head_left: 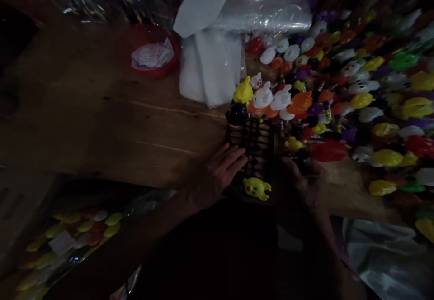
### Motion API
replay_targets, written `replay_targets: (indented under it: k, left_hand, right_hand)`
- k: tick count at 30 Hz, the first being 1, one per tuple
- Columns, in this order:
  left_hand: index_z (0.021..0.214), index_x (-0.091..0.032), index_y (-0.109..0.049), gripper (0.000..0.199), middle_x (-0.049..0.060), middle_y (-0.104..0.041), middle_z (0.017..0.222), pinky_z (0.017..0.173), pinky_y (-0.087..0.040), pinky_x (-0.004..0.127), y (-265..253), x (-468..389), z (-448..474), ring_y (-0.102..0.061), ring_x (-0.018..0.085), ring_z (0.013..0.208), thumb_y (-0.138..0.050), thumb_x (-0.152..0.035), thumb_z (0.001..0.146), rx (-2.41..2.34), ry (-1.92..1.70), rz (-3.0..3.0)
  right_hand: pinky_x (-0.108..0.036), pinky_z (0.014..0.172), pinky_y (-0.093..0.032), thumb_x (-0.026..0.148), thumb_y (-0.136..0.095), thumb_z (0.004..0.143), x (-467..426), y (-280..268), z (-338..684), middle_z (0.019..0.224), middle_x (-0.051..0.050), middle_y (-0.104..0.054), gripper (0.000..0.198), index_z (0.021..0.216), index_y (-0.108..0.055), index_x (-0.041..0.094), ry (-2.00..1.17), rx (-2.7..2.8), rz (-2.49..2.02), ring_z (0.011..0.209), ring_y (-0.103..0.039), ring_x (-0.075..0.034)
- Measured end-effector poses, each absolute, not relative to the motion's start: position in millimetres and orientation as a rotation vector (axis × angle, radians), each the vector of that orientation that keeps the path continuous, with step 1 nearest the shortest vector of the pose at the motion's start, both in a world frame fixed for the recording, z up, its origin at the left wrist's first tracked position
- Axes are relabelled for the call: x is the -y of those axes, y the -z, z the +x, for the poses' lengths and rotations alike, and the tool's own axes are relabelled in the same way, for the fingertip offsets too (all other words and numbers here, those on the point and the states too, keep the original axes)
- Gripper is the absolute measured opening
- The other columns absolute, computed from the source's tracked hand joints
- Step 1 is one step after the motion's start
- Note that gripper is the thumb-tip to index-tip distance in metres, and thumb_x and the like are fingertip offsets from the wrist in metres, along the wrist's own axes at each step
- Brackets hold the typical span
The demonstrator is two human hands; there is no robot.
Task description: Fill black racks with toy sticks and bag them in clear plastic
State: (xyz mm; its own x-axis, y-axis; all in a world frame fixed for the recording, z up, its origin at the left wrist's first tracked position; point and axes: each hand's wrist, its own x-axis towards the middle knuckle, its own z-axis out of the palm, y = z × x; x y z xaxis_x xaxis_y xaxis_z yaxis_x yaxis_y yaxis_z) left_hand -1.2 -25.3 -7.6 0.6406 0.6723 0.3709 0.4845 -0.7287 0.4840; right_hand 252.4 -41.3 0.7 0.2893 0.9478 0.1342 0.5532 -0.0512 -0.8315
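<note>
Nearest the camera, below and left of the left hand point(217, 173), a clear bag point(77, 232) lies in shadow, filled with yellow, orange and white toys.

The left hand lies flat, fingers spread a little, holding nothing; its fingertips touch the left edge of a dark rack point(252, 155). The right hand point(303, 180) is at the rack's right side, fingers curled, but it is too dark to tell whether it grips anything. Between the 2 hands, at the rack's near edge, lies 1 yellow toy point(257, 188) on its side. The rack is a dark grid of cells; what the cells hold cannot be made out. At its far left corner sits a black toy point(237, 113).

Just beyond the rack stands a row of toys: 1 yellow figure point(243, 92), 2 white ghosts point(271, 97) and orange ones point(300, 103). To the right of the right hand, a heap of toys point(369, 87) in many colours covers the table point(101, 119).

Farther off, beyond the left hand, a stack of white bags point(210, 69) lies under a roll of clear film point(267, 15). Left of that stack a red bowl point(154, 58) holds small white paper packets.
</note>
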Motion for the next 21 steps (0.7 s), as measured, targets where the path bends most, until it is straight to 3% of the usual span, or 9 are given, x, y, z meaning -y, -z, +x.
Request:
replay_targets:
  k: [5, 11, 21]
  left_hand:
    - [0.131, -0.008, -0.060, 0.037, 0.014, -0.066, 0.130, 0.124, -0.038, 0.043, 5.9, 24.9, -0.3, -0.054, 0.025, 0.137, -0.036, -0.017, 0.104, -0.940, -0.856, 2.584]
    - [0.132, -0.011, -0.061, 0.037, 0.017, -0.062, 0.138, 0.121, -0.040, 0.054, 8.8, 22.9, -3.0, -0.052, 0.030, 0.139, -0.041, -0.025, 0.103, -0.833, -0.876, 2.532]
    - [0.125, -0.007, -0.063, 0.035, 0.016, -0.065, 0.134, 0.118, -0.046, 0.046, 8.4, 27.3, -1.1, -0.058, 0.026, 0.132, -0.042, -0.010, 0.097, -0.906, -0.783, 2.639]
  right_hand:
    - [-0.041, 0.065, -0.062, 0.051, -0.062, 0.090, 20.4, -5.9, 263.7, 0.077, -0.004, -0.072, 0.028, 0.080, -0.071, 0.026, -0.661, 1.347, -1.650, 0.077, -0.071, -0.027]
    - [-0.032, 0.060, -0.053, 0.047, -0.068, 0.087, 24.9, -15.3, 235.3, 0.071, -0.003, -0.069, 0.026, 0.081, -0.071, 0.021, -0.505, 1.476, -1.714, 0.065, -0.062, -0.020]
    - [-0.030, 0.070, -0.055, 0.044, -0.073, 0.081, -20.0, 3.9, 183.2, 0.082, -0.002, -0.075, 0.025, 0.084, -0.074, 0.020, -0.692, 1.323, -1.417, 0.075, -0.067, -0.019]
